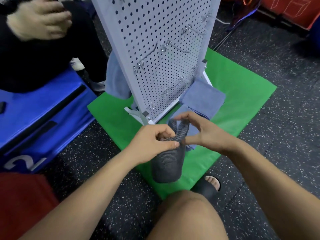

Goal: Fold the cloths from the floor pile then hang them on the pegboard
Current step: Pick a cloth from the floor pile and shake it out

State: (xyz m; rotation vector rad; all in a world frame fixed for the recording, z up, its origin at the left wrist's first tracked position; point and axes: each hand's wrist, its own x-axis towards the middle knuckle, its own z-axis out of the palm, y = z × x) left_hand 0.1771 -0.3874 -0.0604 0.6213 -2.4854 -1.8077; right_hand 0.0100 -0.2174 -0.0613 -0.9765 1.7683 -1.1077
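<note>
Step in hand: folding. The dark grey ribbed cloth [166, 161] hangs doubled above the green mat [242, 94], just in front of the foot of the pegboard [155, 40]. The left hand [152, 142] pinches its upper edge between thumb and curled fingers. The right hand [202, 134] grips the opposite side, with the forefinger hooked over the raised loop.

Judged next: square the fold, then lift it onto a free metal hook [174, 47], which calls for an opening kept at the top.

At least 2 blue-grey cloths [204, 97] lie by the board's foot, partly covered by the right hand. Another blue cloth [114, 78] hangs behind the board, mostly hidden. A second person's hand [39, 21], upper left, is blurred.
</note>
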